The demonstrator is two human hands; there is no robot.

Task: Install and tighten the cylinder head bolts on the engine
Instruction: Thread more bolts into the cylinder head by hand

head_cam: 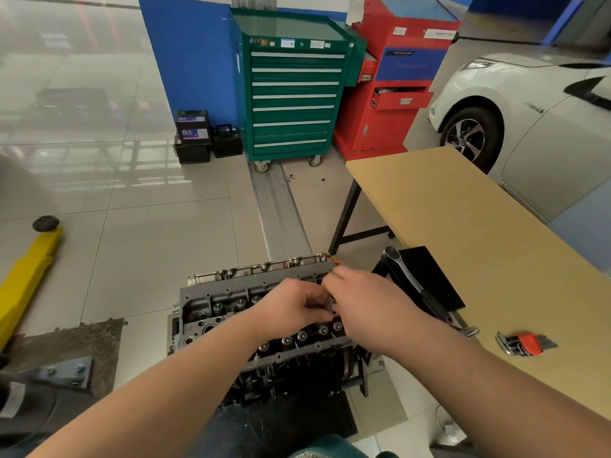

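Your two hands meet over the far right part of the head (231, 302), which sits on the engine (284, 365) in front of you. Your left hand (291, 304) is curled, fingers bent inward, and your right hand (358, 300) is closed in a pinch. Between them a small metal piece (330, 303) shows; it may be a bolt or a socket, but I cannot tell which, it is too much hidden.

I judge you are at the hand step: setting a bolt into its hole, or starting it with the fingers, before any real tightening.

The ratchet (411, 285) lies on the black mat (436, 279) on the table (479, 219), just beside your right hand, and the hex keys (525, 343) lie nearer to you. Next you should make the piece stand straight in its hole and turn freely by hand. Only after this reach right for the ratchet.
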